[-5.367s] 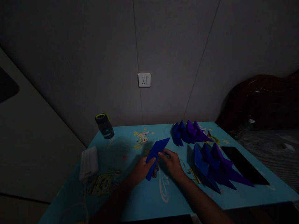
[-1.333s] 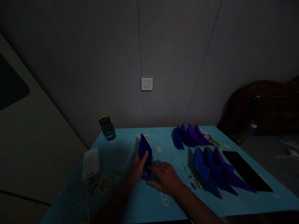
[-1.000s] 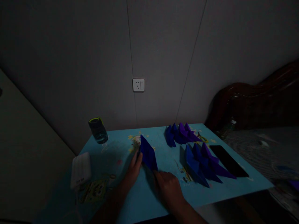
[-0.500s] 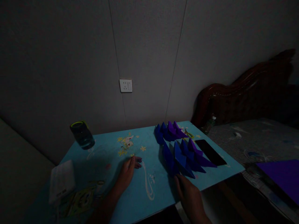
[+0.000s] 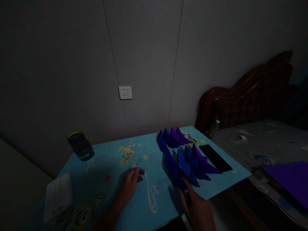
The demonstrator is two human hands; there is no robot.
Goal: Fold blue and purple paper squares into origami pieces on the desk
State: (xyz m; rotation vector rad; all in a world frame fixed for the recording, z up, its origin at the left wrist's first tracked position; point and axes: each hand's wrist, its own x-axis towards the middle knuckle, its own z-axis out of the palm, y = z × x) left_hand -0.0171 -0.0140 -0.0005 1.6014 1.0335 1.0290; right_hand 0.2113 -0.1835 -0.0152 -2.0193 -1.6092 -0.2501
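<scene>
The dark blue folded-paper boat [image 5: 171,163] sits on the light blue, flower-patterned desk [image 5: 137,199], at the left end of the nearer row. Its long axis runs obliquely, with the far end toward the wall and slightly left, and the near end toward the right hand [image 5: 184,186]. The thumb and index finger of that hand are at the boat's near end; whether they grip it cannot be told. The left hand [image 5: 136,175] lies on the desk, well apart from the boat, partly open with fingers loosely curled and nothing visible in it.

Just right of the boat stand a brighter blue paper boat [image 5: 184,166], a second dark blue paper boat [image 5: 194,163] and a purple paper boat [image 5: 203,162], their axes roughly alike. Behind is a farther row of blue and purple paper boats [image 5: 172,138]. Yellow-green-handled scissors [image 5: 193,141] and a black flat rectangular object [image 5: 215,158] lie to the right.

At the left side are a clear bottle with a dark, lime-rimmed top [image 5: 81,148] and a white rectangular block [image 5: 58,196]. A white socket plate [image 5: 125,92] is on the grey wall [image 5: 146,57]. Right of the desk, a purple sheet [image 5: 290,179] lies on the bed [image 5: 260,136].
</scene>
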